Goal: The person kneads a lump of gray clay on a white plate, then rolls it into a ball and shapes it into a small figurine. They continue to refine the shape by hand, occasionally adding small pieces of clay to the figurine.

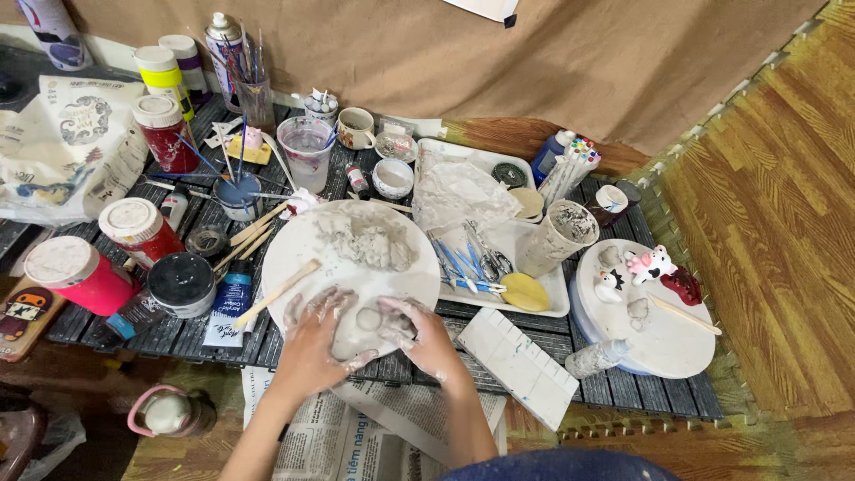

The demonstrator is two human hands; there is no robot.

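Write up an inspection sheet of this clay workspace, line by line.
Surface: dark slatted mat on the floor, newspaper at its near edge.
Job's things: small clay ball on a round white board; grey clay lump; wooden stick.
Clutter: paint jars, white tray of tools, painted figurines.
Grippers: left hand and right hand, clay-smeared, flank the ball.
Cables: nothing seen.
Surroundings: brown cloth, wood floor.

Grey clay (pixel 368 239) lies on a white round board (pixel 294 249). The jars (pixel 82 274) are red with white lids, and the sponge (pixel 525 291) is yellow.
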